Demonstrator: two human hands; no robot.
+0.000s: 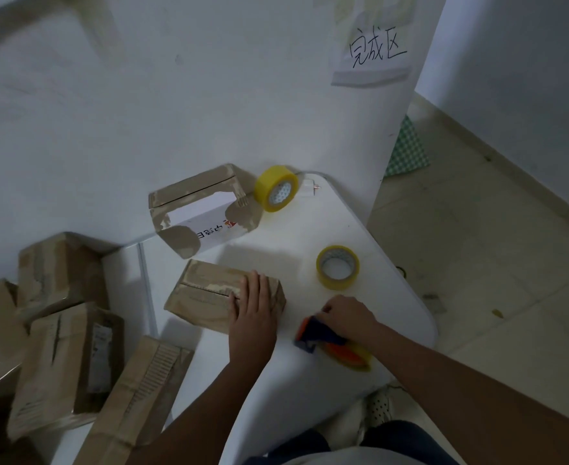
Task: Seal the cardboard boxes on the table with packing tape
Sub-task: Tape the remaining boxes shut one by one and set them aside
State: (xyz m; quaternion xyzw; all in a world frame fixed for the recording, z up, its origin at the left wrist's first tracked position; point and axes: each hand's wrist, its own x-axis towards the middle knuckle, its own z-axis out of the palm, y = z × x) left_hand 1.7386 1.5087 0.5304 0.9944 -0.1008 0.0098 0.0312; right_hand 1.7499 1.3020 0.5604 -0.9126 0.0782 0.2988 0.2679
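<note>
Hands on box, dispenser

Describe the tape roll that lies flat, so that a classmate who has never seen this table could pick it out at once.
Start at the white table and find its right side. The flat tape roll lies there, just beyond the right hand. Unlike the upright tape roll by the wall, its hole faces up.

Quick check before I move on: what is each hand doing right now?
Left hand: open, fingers flat on top of the small cardboard box.
Right hand: closed around the tape dispenser on the table.
</note>
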